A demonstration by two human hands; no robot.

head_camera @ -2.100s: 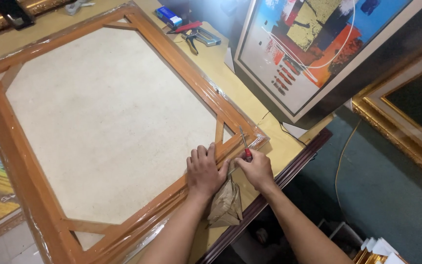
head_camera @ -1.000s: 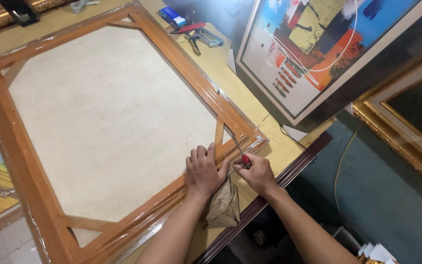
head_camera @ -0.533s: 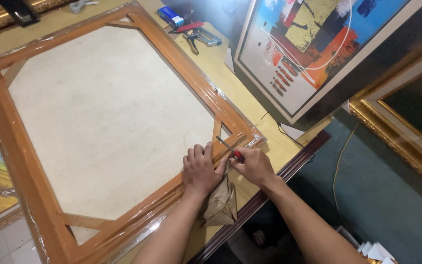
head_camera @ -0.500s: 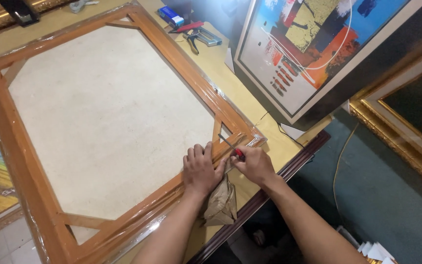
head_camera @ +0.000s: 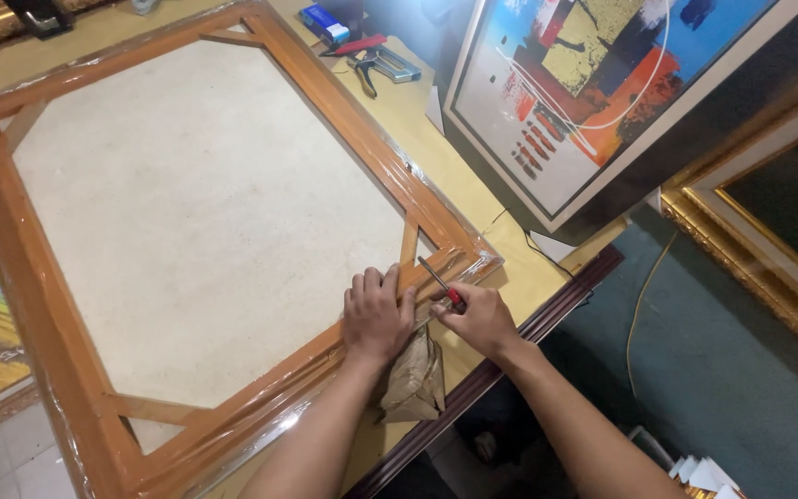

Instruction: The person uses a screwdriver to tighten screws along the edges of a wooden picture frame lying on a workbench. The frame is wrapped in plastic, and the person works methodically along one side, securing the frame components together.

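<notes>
On glossy wooden frame (head_camera: 233, 420) — slim screwdriver (head_camera: 440, 284).

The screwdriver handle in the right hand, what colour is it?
Red: the screwdriver handle shows at the right hand in the head view.

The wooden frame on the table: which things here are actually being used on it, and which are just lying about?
In use: wooden frame, left hand pressed on its corner, right hand holding a red-handled tool.

Lying about: crumpled brown paper, stapler-like tool, blue box, abstract painting, gold frame.
</notes>
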